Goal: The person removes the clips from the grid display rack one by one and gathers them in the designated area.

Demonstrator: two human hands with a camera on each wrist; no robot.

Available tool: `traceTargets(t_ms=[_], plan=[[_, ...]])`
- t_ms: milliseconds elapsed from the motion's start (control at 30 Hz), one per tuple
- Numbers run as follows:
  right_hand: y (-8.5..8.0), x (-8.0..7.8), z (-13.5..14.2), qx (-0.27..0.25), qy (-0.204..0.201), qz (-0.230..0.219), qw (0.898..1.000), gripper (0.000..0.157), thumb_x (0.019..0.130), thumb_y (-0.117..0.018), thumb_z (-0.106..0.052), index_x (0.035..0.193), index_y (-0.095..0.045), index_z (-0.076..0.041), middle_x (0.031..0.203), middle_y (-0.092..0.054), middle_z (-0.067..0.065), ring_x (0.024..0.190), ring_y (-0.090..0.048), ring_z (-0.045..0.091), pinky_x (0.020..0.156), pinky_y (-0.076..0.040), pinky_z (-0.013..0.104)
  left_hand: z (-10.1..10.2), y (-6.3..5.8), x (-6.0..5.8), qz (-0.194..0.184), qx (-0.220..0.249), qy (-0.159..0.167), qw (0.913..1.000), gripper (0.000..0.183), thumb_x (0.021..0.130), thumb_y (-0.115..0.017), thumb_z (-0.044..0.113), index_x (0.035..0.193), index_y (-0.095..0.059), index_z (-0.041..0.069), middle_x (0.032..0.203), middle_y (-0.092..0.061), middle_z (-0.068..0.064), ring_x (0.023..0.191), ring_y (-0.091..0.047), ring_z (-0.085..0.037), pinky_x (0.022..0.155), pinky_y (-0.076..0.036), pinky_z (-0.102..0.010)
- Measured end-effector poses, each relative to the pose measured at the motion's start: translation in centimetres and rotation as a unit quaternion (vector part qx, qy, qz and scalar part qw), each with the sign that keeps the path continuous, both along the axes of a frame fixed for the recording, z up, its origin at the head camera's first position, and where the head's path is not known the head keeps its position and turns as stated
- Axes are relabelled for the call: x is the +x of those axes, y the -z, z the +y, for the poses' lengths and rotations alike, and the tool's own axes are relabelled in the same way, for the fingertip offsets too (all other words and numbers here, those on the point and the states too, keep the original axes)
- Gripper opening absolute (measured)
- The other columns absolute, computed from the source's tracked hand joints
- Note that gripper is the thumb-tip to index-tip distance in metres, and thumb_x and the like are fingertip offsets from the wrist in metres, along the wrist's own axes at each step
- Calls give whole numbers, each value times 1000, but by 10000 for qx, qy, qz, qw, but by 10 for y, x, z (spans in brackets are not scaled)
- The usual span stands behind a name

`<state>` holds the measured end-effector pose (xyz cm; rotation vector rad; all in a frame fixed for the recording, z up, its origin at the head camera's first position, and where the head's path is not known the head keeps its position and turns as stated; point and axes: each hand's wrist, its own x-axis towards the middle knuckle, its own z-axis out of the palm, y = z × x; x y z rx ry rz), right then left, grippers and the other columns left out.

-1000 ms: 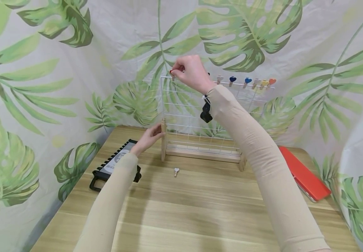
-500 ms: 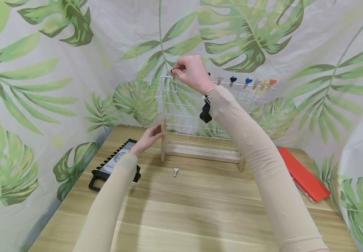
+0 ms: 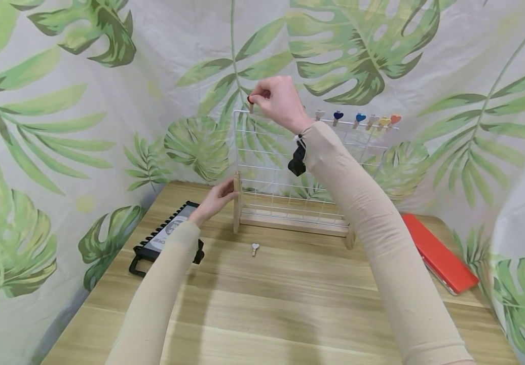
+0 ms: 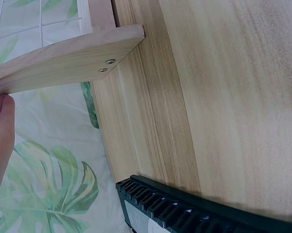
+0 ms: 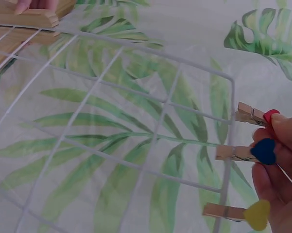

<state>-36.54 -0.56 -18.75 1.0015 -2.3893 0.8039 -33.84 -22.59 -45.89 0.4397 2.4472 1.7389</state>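
Observation:
My right hand (image 3: 280, 101) pinches a small wooden clothespin with a red heart (image 5: 269, 118) by its heart end. Its wooden tip sits just above the top wire at the left corner of a white wire grid rack (image 3: 267, 150). Beside it, clothespins with a dark blue heart (image 5: 264, 151) and a yellow heart (image 5: 257, 215) are clipped on that wire; my hand hides them in the head view. My left hand (image 3: 217, 199) holds the rack's left wooden post (image 3: 237, 203) between thumb and fingers. A white-heart clothespin (image 3: 255, 249) lies on the table before the rack.
Several heart clothespins, such as an orange one (image 3: 395, 119), line the rack's top right. A black-and-grey slotted case (image 3: 166, 235) lies on the table (image 3: 262, 304) at left, near my left forearm. A red flat case (image 3: 442, 253) lies at right, beyond my right forearm.
My right hand has risen slightly with the red-heart clothespin, lifting it from the top wire. My left hand stays at the post.

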Motion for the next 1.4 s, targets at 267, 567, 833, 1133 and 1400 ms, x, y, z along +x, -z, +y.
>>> traceTargets(t_ms=[267, 567, 833, 1133, 1400], plan=[[-4, 8, 8, -110, -7, -97, 9999, 18, 98, -63, -18, 97, -78, -8, 93, -78, 6, 76, -69, 12, 67, -49, 15, 0, 5, -4, 176, -19, 18, 9998, 64, 104, -52, 22, 158, -22, 5, 157, -38, -20, 146, -37, -35, 122, -34, -50], [6, 27, 28, -379, -141, -316, 9987, 20, 99, -63, -23, 104, -75, -9, 100, -77, 6, 85, -70, 12, 81, -57, 22, 0, 6, -3, 106, 2, 21, 9999, 63, 105, -51, 22, 158, -22, 7, 158, -37, -18, 148, -36, -32, 123, -34, -48], [38, 52, 48, -369, -268, -129, 9989, 17, 97, -65, -22, 103, -76, -10, 100, -77, 5, 93, -73, 16, 89, -59, 29, 1, 5, -5, 152, 53, 18, 9999, 63, 104, -52, 19, 158, -21, 6, 156, -38, -21, 147, -36, -35, 123, -33, -48], [125, 65, 63, -283, -476, -892, 9945, 14, 95, -67, -17, 100, -77, -8, 96, -78, 7, 86, -74, 18, 82, -62, 30, 5, -16, 10, -24, 161, 156, 9997, 62, 104, -50, 8, 157, -18, -3, 158, -32, -27, 148, -31, -40, 123, -31, -52], [214, 69, 67, -77, -205, -1976, 9800, 15, 96, -67, -21, 97, -78, -11, 91, -78, 4, 77, -72, 17, 68, -58, 23, 6, -18, 10, 16, 141, 143, 9998, 62, 104, -49, 9, 157, -18, -2, 158, -32, -26, 148, -32, -39, 124, -31, -50]])
